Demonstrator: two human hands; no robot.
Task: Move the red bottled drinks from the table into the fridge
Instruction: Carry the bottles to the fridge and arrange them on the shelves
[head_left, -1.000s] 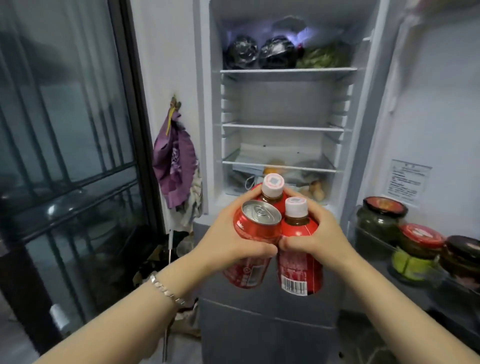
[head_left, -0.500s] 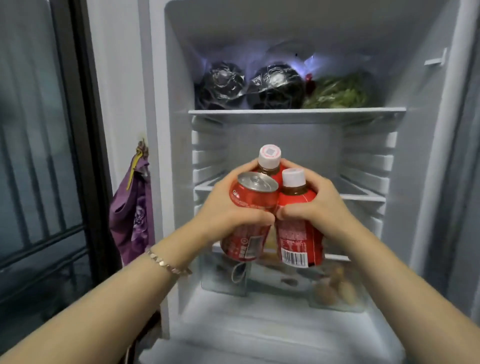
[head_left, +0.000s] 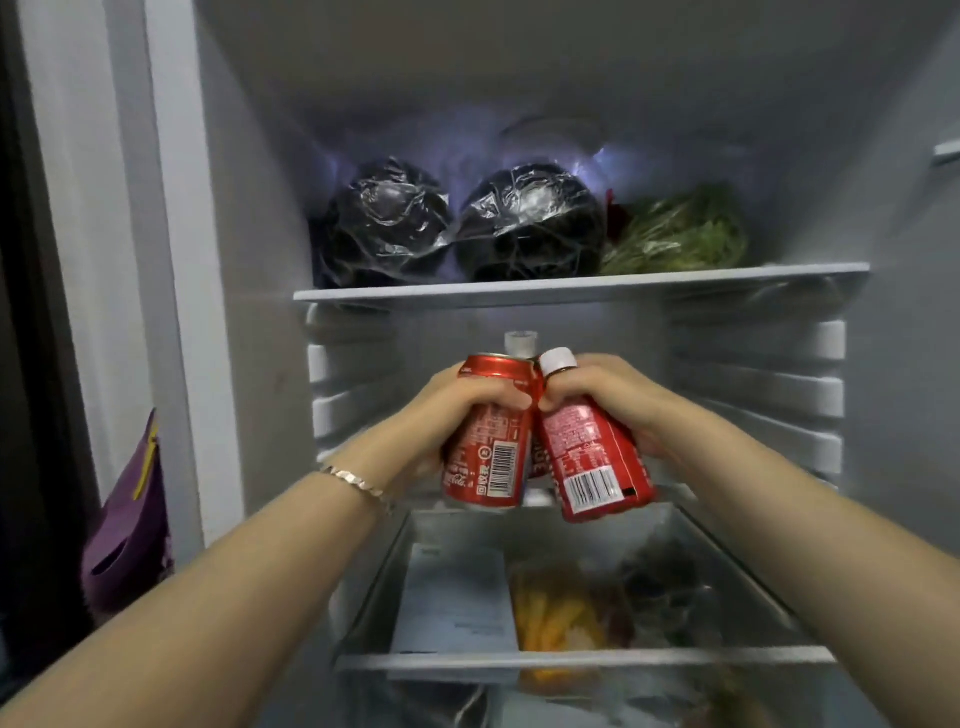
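Both my hands reach into the open fridge (head_left: 244, 364), pressed together around three red drinks. My left hand (head_left: 457, 405) grips a red soda can (head_left: 491, 457). My right hand (head_left: 618, 400) holds a red bottle (head_left: 592, 462) with a white cap, tilted left at the top. A second white-capped bottle (head_left: 520, 343) sits behind them, mostly hidden; only its cap and a red strip show. The drinks hover inside the middle compartment, just above a glass shelf (head_left: 670, 499).
The top shelf (head_left: 571, 286) carries two plastic-wrapped dark round items (head_left: 389, 223) and bagged greens (head_left: 680, 234). Below, a glass shelf (head_left: 571, 662) covers a drawer with food and a paper. A purple bag (head_left: 130, 530) hangs on the wall at left.
My hands have pushed the drinks up and deeper into the fridge's middle compartment. The view has closed in on the shelves. The right bottle now tilts left.
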